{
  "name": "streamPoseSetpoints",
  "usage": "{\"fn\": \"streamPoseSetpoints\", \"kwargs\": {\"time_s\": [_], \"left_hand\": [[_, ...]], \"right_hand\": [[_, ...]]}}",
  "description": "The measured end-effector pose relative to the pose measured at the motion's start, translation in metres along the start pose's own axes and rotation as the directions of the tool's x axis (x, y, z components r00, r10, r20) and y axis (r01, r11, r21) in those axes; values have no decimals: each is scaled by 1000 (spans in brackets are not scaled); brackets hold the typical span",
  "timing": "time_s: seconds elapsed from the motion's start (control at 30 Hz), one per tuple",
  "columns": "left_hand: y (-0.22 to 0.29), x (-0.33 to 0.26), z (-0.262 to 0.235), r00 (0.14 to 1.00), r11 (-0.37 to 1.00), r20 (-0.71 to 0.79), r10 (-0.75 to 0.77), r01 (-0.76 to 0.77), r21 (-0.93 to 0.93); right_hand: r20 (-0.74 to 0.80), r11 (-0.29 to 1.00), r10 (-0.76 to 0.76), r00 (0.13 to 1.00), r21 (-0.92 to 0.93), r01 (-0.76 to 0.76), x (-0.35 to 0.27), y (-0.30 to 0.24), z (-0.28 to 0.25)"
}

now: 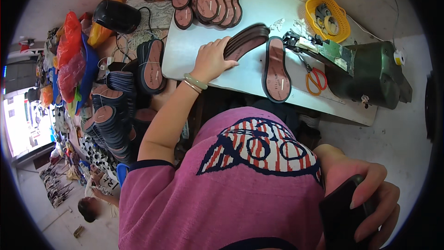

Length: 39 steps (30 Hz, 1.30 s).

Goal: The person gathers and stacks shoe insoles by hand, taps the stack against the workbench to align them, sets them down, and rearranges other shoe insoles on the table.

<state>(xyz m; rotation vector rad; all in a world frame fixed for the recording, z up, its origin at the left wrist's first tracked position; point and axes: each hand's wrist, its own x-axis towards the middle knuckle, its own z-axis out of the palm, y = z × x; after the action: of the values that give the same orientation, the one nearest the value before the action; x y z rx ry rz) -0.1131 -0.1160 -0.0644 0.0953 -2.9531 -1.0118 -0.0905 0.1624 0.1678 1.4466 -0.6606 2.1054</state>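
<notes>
While the left hand point(210, 60) lies spread, palm down, on the near end of a small fanned stack of dark insoles point(245, 40) on the grey worktable point(203, 23), its fingers rest on top of the stack instead of curling round it, so it presses on the pile and grips nothing. The right hand point(370, 203), low by the body and well apart from the table, is closed round a dark flat phone point(342, 213), fingers wrapped over its edge. As for progress, one single insole point(276, 69) with a reddish-brown face and black rim lies just beside the stack, near the green sewing machine point(370, 74), and a fan of similar insoles point(210, 0) sits at the far edge of the table; whether those are finished pieces I cannot tell from this view. Much appears left: tall piles of bundled soles point(115, 115) stand to the left of the table, beyond its edge. The stack under the left hand runs from beneath the fingertips away toward the machine, so most of it lies past the hand. Orange-handled scissors point(316, 79) lie at the machine's base, and a yellow basket point(326, 16) sits behind it.
</notes>
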Motion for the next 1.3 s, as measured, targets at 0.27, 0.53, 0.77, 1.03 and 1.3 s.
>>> {"fn": "streamPoseSetpoints", "kwargs": {"time_s": [0.27, 0.53, 0.77, 1.03, 1.3], "left_hand": [[-35, -17, 38, 1000, 850, 1, 13, -12, 526], [-87, -45, 13, 974, 910, -99, 204, -151, 387], [-110, -57, -2, 990, 944, 22, -140, 140, -299], [37, -7, -102, 987, 992, -99, 128, -127, 19], [32, 8, -75, 974, 938, -126, 188, -140, 318]], "right_hand": [[18, 1000, 9, 1000, -17, -8, -2, -34, -2], [46, 999, 45, 998, -23, -44, -1, -4, 3], [68, 998, 51, 996, 21, -53, 0, -28, 0], [49, 999, 18, 999, 44, -20, -6, -20, -5], [-109, 996, -83, 991, 4, 84, -12, -15, 15]]}}
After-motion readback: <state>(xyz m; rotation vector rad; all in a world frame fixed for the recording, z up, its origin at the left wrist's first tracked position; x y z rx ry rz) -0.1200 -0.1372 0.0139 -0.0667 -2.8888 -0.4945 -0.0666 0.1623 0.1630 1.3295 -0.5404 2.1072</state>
